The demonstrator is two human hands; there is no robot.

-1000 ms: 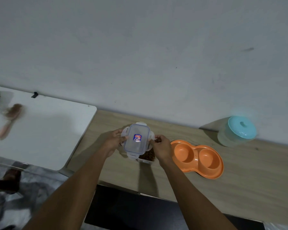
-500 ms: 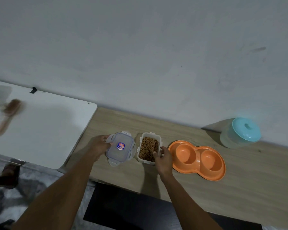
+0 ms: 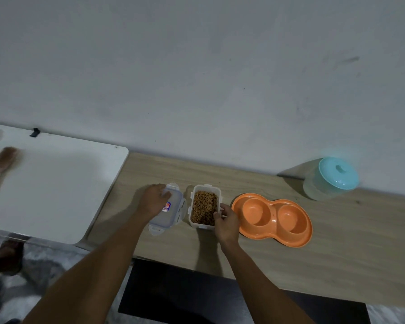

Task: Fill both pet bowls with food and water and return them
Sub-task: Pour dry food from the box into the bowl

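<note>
**Food container open; both bowl wells unfilled**

**Step in hand.** The food-filling stage is about to start. The food container [image 3: 205,206] stands uncovered on the wooden table [image 3: 337,253], toward its left end and about midway between the wall edge and the front edge. It is nearly full of brown kibble. Its lid [image 3: 171,213] lies flat just to the container's left.

**Hands.** The left hand [image 3: 156,202] rests on the far-left part of the lid with its fingers across the top. Whether the thumb hooks the edge is hidden, so I cannot tell if it grips. The right hand [image 3: 227,222] pinches the container's near-right rim, with the fingers curled over the wall.

**Task item.** The orange double bowl [image 3: 272,218] sits just to the right of the container. Both wells look dry and bare.

**Next move, as judged.** Lift the container and tip kibble into one well only, leaving the other for water. A one-sided rim pinch looks weak for a controlled pour, and a fuller grasp is advisable. The jar with a teal lid [image 3: 332,178], at the wall edge further right, is the likely water source.

**Markings.** The lid carries a small red, blue and white sticker, and its writing is too small to read. No other writing is visible.
</note>
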